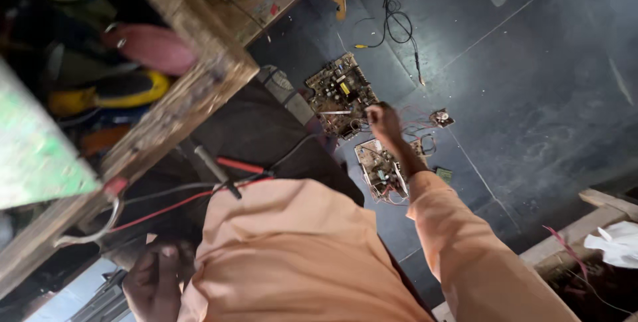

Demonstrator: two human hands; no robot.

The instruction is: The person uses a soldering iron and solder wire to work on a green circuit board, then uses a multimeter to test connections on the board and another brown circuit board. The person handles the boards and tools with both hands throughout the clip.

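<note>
My right hand (384, 122) reaches out from a peach sleeve, low over the dark floor, and pinches a thin silvery tool (335, 112). The tool's tip points at a brown circuit board (337, 89). A second, smaller circuit board (379, 169) with loose red wires lies just beneath my wrist. My left hand (156, 275) is at the bottom left beside my shirt, fingers curled; what it holds is hidden in shadow. Red and black test probes (226, 170) with their leads lie across the dark cloth on my lap.
A worn wooden bench edge (193, 96) runs diagonally at the upper left, with yellow and pink items stored under it. Black and red cables (397, 23) trail on the floor. A small fan-like part (441, 118) lies right of the boards. A wooden frame and white cloth (618, 242) sit at the right.
</note>
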